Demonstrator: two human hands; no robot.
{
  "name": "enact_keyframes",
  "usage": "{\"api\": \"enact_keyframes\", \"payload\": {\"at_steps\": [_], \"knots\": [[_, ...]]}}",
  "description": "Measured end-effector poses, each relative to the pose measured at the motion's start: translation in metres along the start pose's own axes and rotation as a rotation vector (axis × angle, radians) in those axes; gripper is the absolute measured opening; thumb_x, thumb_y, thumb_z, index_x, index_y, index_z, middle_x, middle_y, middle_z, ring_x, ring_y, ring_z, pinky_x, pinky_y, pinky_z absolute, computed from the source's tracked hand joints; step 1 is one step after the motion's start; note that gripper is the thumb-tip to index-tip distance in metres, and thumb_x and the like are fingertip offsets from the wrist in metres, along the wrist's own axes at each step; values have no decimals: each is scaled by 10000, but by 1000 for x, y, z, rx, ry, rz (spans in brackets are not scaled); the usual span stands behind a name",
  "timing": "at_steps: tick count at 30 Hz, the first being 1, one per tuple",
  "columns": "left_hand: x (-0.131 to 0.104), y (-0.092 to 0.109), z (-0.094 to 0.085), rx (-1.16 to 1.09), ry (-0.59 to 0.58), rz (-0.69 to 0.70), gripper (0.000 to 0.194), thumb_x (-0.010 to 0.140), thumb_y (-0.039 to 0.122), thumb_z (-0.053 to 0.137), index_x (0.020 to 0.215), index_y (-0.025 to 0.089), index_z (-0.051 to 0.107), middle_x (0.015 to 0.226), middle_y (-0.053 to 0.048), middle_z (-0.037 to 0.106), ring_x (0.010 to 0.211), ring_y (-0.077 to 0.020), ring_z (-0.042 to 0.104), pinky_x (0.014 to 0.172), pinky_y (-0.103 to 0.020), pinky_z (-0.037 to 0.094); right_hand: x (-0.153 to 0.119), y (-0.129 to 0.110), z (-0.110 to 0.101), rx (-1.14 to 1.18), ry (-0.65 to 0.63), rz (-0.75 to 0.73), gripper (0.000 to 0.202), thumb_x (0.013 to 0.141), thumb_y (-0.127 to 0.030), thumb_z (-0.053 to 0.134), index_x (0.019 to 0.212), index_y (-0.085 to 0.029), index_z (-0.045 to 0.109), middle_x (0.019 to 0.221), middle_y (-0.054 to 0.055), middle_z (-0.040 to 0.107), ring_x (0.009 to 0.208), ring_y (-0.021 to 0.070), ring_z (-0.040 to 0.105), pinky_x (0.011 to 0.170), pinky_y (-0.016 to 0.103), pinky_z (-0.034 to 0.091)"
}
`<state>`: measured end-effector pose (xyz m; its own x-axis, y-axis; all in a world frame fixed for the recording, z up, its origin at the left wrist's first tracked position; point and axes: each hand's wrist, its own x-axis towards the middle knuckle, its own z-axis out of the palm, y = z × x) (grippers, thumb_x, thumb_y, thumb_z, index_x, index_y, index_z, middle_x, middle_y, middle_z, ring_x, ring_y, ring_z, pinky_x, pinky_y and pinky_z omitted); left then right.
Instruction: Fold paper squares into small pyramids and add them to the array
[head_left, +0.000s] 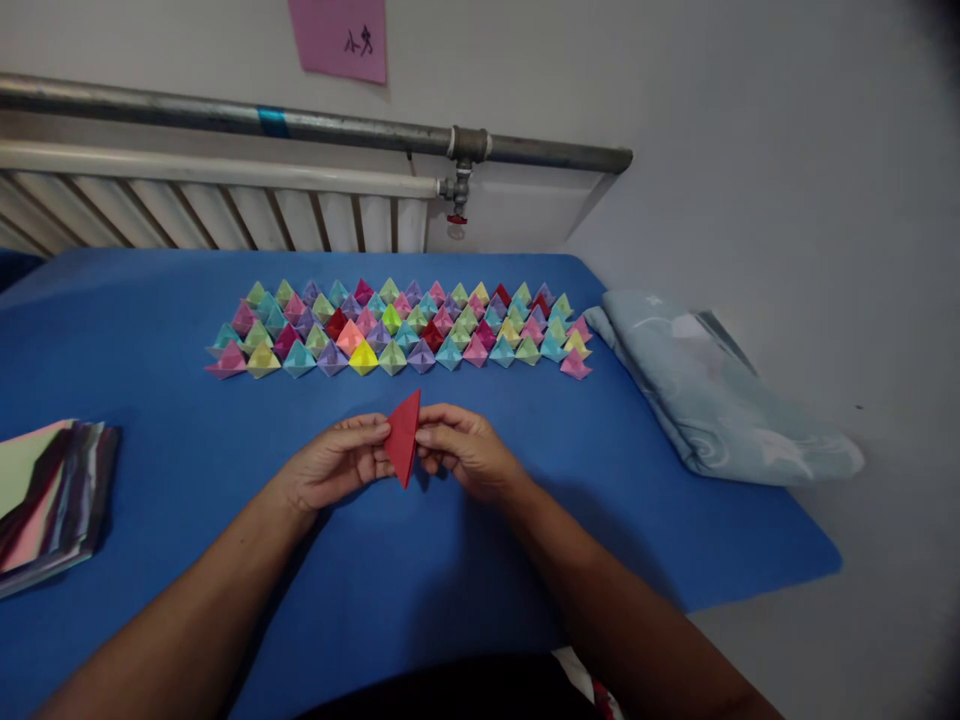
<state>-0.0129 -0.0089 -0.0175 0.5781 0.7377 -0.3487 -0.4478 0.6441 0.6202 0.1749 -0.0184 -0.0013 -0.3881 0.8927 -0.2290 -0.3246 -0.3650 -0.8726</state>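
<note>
A small folded red paper (403, 440), triangular in outline, is held upright above the blue surface between my two hands. My left hand (337, 463) pinches its left corner with thumb and fingers. On the other side, the thumb and fingers of my right hand (469, 450) close on its right edge. Beyond the hands, several small folded paper boats (364, 358) in many colours stand in close rows. The fingers partly hide the red paper's sides.
A stack of coloured paper sheets (56, 490) lies at the left on the blue tabletop (187, 440). Folded light-blue cloth (720, 400) rests at the right edge by the wall. Behind the table are a white radiator (262, 215) and a metal pipe (360, 132) with a red-handled valve (457, 218).
</note>
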Motion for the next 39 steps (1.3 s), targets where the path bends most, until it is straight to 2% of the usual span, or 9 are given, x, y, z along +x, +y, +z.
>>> {"api": "enact_keyframes", "payload": {"at_steps": [5,11,15,20,24,27,30,34,39], "knots": [[0,-1,1,15,29,-5,241,676,205,832,860,115,705,747,-70,736,717,-184,709,712,-295,586,1,0,2,19,23,17,193,599,-245,690,779,-182,665,540,-61,613,423,64,517,422,189,360],[0,0,3,99,93,-12,257,644,232,856,800,115,687,731,-68,729,698,-180,704,706,-297,587,1,3,0,-86,45,-4,174,626,-225,651,794,-185,636,544,-67,585,407,58,494,390,177,281],[-1,0,6,155,145,41,280,615,255,880,730,125,661,708,-58,722,650,-153,684,644,-256,574,2,5,-2,-151,92,-40,191,658,-241,600,841,-187,619,570,-67,594,411,64,500,400,184,331],[-1,-1,11,203,181,53,307,584,281,901,699,123,664,635,-36,693,565,-120,645,504,-181,506,1,4,-1,-280,58,-95,243,696,-289,590,917,-188,603,591,-76,590,390,60,476,397,192,352],[-2,-3,13,239,209,63,307,574,278,907,713,115,687,639,-28,694,556,-107,640,508,-171,509,1,8,-3,-361,70,-161,237,712,-322,624,911,-195,605,694,-53,619,453,52,462,430,189,355],[-1,-3,14,240,215,61,306,573,273,908,726,111,699,647,-27,700,573,-111,650,530,-175,527,2,14,-6,-501,93,-245,104,758,-291,586,787,-193,602,658,-51,579,511,63,462,480,191,361],[-1,-3,15,217,215,55,311,616,305,886,786,108,717,707,-51,725,632,-136,677,572,-204,561,1,19,-8,-676,145,-367,102,802,-242,545,737,-192,604,646,-39,564,578,87,489,545,203,388],[-1,-3,17,169,202,8,341,724,417,800,854,111,725,771,-90,746,704,-192,711,593,-265,589,-5,19,-8,-936,183,-602,148,831,-173,515,852,-199,660,769,1,638,704,125,564,678,233,445],[-3,-6,20,188,200,-2,393,636,463,850,757,117,707,685,-58,715,631,-174,680,603,-297,597,-8,20,-7,-1154,103,-834,214,873,-131,481,958,-194,667,848,38,678,805,158,609,811,282,474]]}}
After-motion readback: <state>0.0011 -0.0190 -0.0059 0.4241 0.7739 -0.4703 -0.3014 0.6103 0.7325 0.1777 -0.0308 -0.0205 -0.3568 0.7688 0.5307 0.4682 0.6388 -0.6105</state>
